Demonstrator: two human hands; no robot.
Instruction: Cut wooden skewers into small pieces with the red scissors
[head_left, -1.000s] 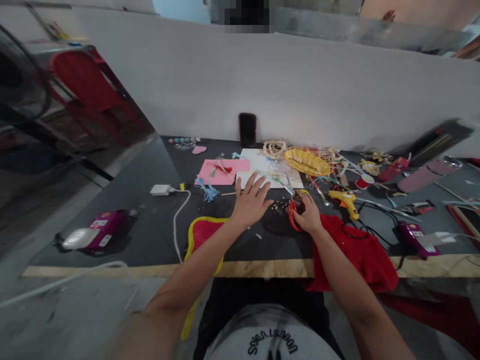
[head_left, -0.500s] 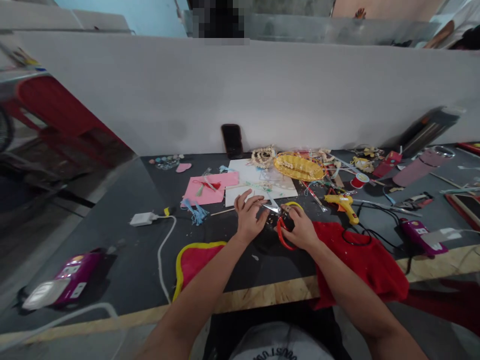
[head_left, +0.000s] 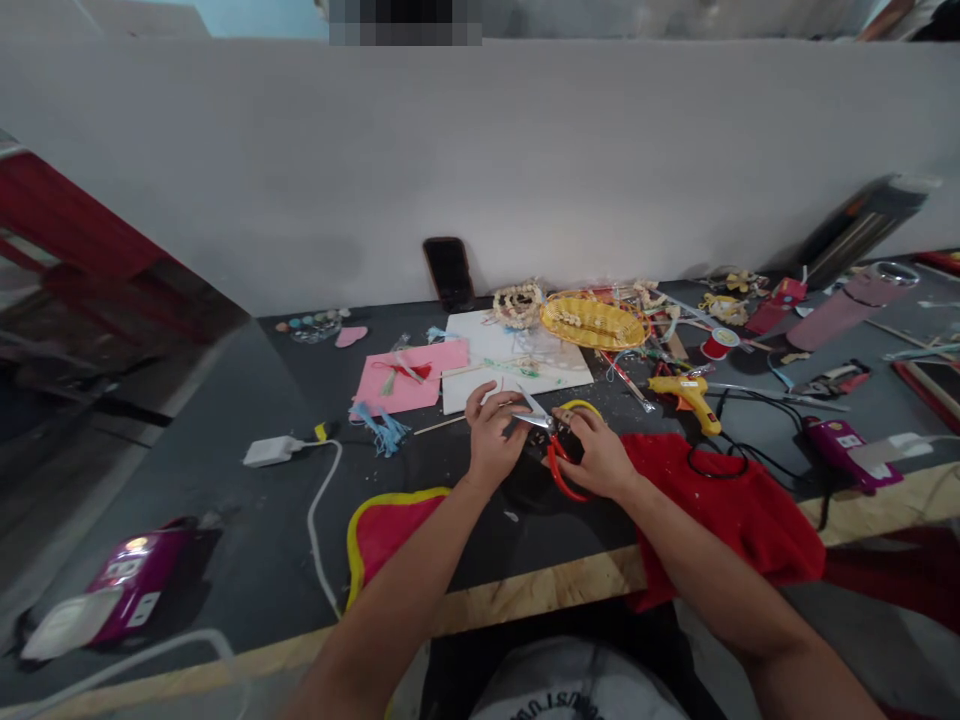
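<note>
My right hand (head_left: 596, 450) is wrapped around the scissors (head_left: 553, 440), which have one red and one yellow handle loop. The blades stand apart and point to the left, toward my other hand. Close to the blade tips, my left hand (head_left: 495, 435) has its fingers curled with thumb and forefinger drawn together; whatever lies between them is too small to make out. Small pale scraps are scattered on the dark tabletop (head_left: 285, 540) around the scissors. Behind my hands lie a white sheet (head_left: 480, 325) and a pink sheet (head_left: 367, 385) bearing tassels.
A yellow woven basket (head_left: 596, 322), a string of beads (head_left: 517, 305) and a phone (head_left: 448, 275) are at the back. To the right are a yellow glue gun (head_left: 686, 395), red cloth (head_left: 720, 510), thread spool (head_left: 720, 343) and pink bottle (head_left: 847, 310). Blue tassels (head_left: 381, 430) and a white adapter (head_left: 270, 450) lie left.
The view has tipped down and shifted slightly. Both hands keep nearly the same pose, and the scissors remain in my right hand with their blades apart.
</note>
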